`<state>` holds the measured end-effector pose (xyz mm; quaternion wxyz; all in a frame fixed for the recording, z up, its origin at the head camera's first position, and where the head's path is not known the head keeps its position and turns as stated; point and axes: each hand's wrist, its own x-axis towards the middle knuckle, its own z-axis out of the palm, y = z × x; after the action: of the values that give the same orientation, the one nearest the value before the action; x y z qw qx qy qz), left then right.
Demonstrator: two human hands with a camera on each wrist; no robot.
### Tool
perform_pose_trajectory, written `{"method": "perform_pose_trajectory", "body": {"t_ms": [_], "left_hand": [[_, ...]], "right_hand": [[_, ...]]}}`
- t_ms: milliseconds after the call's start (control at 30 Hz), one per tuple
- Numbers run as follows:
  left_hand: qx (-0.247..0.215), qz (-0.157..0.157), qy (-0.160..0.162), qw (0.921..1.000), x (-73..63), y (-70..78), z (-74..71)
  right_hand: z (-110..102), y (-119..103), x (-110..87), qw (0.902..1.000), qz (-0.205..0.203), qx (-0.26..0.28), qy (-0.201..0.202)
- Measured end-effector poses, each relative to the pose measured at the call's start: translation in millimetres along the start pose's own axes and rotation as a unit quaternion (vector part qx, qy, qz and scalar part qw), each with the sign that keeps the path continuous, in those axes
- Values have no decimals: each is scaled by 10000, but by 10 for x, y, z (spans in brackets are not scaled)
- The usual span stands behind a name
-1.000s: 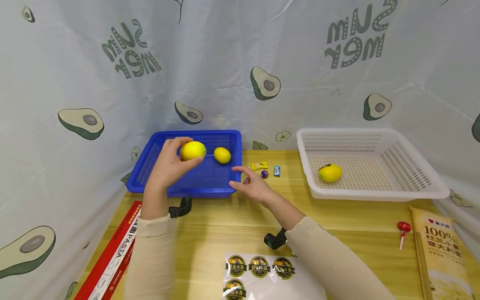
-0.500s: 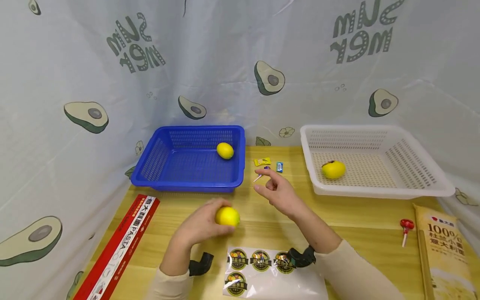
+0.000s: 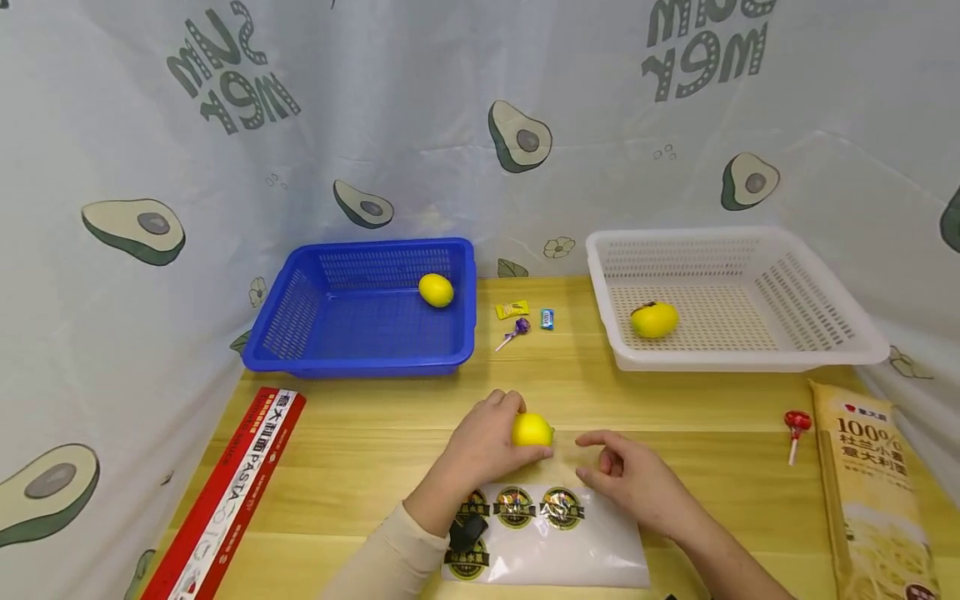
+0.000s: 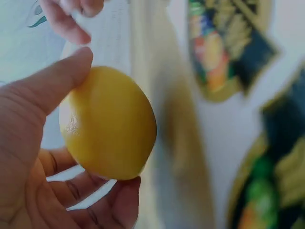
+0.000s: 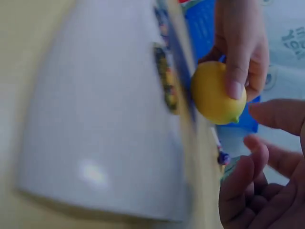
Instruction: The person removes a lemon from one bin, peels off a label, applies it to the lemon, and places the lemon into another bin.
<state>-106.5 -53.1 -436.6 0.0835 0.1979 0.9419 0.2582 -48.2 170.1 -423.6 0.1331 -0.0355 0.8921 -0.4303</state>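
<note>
Three lemons (image 3: 531,431) (image 3: 436,290) (image 3: 657,320), two plastic baskets, one blue (image 3: 360,325) and one white (image 3: 727,335), two lollipops, one purple (image 3: 522,327) and one red (image 3: 797,421), two small wrapped candies (image 3: 512,309) (image 3: 547,319), one sheet (image 3: 570,554) bearing four round fruit-logo stickers (image 3: 514,507), one long pasta box (image 3: 228,492), one pasta bag (image 3: 870,500), a person's two hands (image 3: 483,442) (image 3: 637,483)

From above the near side of the held lemon (image 3: 532,430), the head view faces forward and down, taking in the counter (image 3: 360,467) and the curtain (image 3: 420,108) beyond it. The left wrist view is closest, the held lemon large in it. The right wrist view, tipped sideways, looks from farther off toward the held lemon and the blue basket (image 3: 360,367) behind it. Both wrist views share the held lemon and the sticker sheet (image 3: 562,550).
</note>
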Motion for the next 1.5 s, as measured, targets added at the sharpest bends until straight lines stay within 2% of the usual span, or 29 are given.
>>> {"method": "perform_pose_trajectory", "body": {"t_ms": [167,300,467,700,833,967,1033,1100,1233,1367,1500], "left_hand": [[-226,-606,29,9979,22,14,79],[-525,-792,194,9953,13,31,119],[-665,-771,192,9946,15,32,167],[-707,-719,126,9948,-2,5,183],[-649,-633,85,9959,-53,-27,101],[-660,-178,41,9977,-146,-99,-52],[-817,170,-150,9964,-204,-146,-131],[-1115,452,-604,9909,-274,-184,-193],[-1498,700,-1724,9710,-393,-187,-202],[-1153,899,-2284,9625,-423,-169,-86],[-718,897,-2485,9618,-415,-191,-6]], "right_hand": [[134,132,-104,9947,-665,-648,-448],[182,171,-122,9872,-855,-1216,-571],[199,199,-117,9822,-885,-1540,-605],[203,201,-115,9816,-934,-1565,-572],[208,188,-101,9813,-935,-1579,-582],[218,175,-99,9818,-897,-1563,-593],[224,174,-109,9817,-931,-1556,-582],[230,172,-121,9817,-947,-1555,-560],[236,169,-131,9816,-949,-1581,-503],[229,156,-121,9805,-1002,-1638,-426],[225,146,-95,9806,-1064,-1592,-418]]}}
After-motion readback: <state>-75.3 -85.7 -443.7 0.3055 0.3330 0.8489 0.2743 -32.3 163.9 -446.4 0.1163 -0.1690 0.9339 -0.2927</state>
